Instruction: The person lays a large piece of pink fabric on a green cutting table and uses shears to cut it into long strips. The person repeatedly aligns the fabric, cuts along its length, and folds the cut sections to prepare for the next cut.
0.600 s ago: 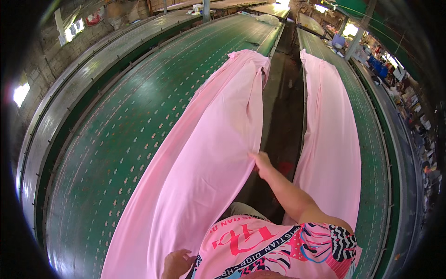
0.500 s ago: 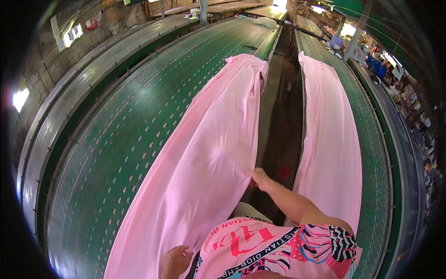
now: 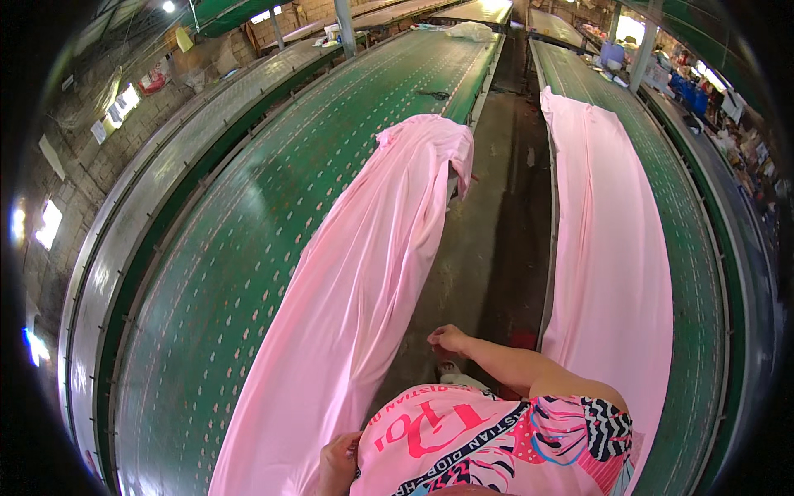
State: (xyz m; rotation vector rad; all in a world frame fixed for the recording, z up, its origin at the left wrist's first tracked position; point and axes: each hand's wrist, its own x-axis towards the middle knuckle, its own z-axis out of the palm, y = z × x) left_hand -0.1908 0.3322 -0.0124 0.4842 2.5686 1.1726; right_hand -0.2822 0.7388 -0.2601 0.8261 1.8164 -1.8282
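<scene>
- Cloth (image 3: pixel 331 281), pink: lay lengthwise on L table (image 3: pixel 207 281), long axis from lower-left-of-centre up to upper centre, tilting a bit R; folds ran mostly w/ its length. Far end bunched, w/ a flap hanging over the table edge.
- L hand (image 3: pixel 337 463): nearer one, bottom centre, at cloth's R edge, btwn it & shirt (image 3: pixel 447 413). Fingers partly hidden; couldn't tell if it gripped or just touched.
- R hand (image 3: pixel 447 337): centre, over aisle (image 3: pixel 471 256), apart from cloth, which lay just to its L. Fingers bent in, nothing seen in them; couldn't tell if tips met.
- 2nd cloth (image 3: pixel 612 248), also pink: R of frame, along R table (image 3: pixel 703 264), roughly parallel to aisle, w/ neither hand on it.
- Dark item (image 3: pixel 432 96): upper centre, on L table past cloth's far end; too small to ID.
- Clear plastic (image 3: pixel 470 31): top centre, far end of L table; contents n/a.
- Tub (image 3: pixel 612 54), bluish, & blue drums (image 3: pixel 691 95): upper R; insides not visible.
</scene>
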